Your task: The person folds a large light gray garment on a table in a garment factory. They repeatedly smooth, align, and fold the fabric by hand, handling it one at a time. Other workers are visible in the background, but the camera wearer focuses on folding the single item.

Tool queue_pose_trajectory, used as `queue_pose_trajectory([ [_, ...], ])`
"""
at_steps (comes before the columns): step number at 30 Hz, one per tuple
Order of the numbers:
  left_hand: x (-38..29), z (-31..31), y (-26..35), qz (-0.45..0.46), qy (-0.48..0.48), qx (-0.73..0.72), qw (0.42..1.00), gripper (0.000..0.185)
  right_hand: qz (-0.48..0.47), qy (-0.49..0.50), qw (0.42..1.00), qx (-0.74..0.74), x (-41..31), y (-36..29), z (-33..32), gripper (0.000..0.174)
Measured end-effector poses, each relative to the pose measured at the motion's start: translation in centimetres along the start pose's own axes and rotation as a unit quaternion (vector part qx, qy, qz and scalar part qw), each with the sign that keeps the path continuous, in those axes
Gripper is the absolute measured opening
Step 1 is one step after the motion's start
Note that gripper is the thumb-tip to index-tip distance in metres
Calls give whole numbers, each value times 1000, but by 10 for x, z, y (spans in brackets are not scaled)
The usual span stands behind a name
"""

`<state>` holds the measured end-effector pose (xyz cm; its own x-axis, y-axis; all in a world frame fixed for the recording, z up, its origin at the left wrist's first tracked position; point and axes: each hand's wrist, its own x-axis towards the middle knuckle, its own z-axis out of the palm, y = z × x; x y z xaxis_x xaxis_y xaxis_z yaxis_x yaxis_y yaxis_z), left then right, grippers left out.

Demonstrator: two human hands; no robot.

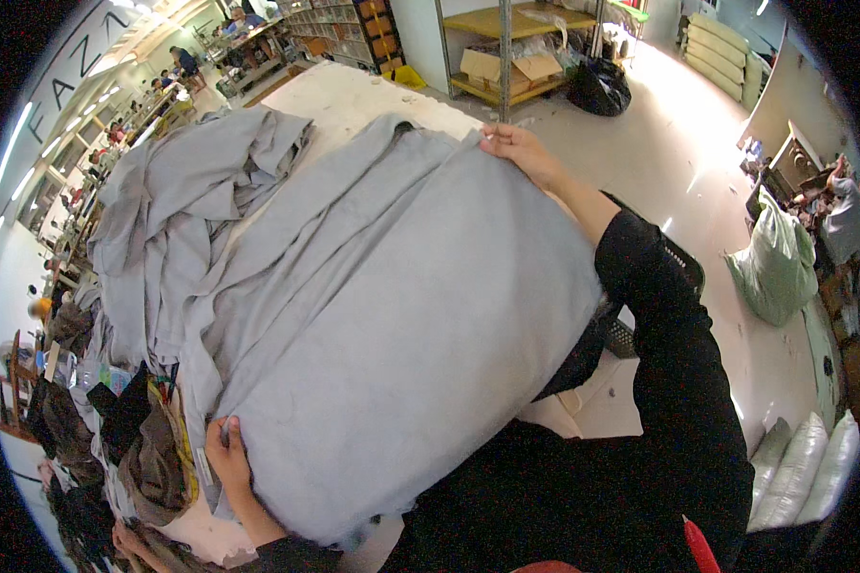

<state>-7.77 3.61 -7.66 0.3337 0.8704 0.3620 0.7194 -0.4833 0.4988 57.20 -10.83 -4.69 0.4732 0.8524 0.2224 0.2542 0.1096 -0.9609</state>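
A wide piece of grey fabric [401,308] lies across the table in front of me, smooth on the near side and creased on the far side. Its near edge hangs over the table's front towards my body. My left hand [228,448] pinches the fabric at the near left corner. At the far right corner, my right hand [512,147] grips the cloth between thumb and fingers. Long folds run between the two corners. Beyond them, a rumpled heap of the same grey fabric [193,172] covers the table's left part.
The pale tabletop [330,86] shows at the far end. Dark cloths [150,458] and another person's hand [132,541] are at lower left. Metal shelving [505,57] holds a cardboard box [509,68]; a black bag [598,86] stands beside it. Sacks [777,258] line the right.
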Motion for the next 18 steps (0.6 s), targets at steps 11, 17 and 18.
queue_pose_trajectory([
  [11, 29, 6, -29, 47, -13, 12, 999, 30, 201, -171, 959, -103, -7, 8, -35, 27],
  [17, 71, 16, -33, 89, -10, 44, 995, 32, -11, -70, 924, -376, 2, 31, -20, 35],
  [18, 75, 16, -30, 83, -19, 30, 996, 33, -4, -44, 910, -412, -1, 33, -18, 36],
])
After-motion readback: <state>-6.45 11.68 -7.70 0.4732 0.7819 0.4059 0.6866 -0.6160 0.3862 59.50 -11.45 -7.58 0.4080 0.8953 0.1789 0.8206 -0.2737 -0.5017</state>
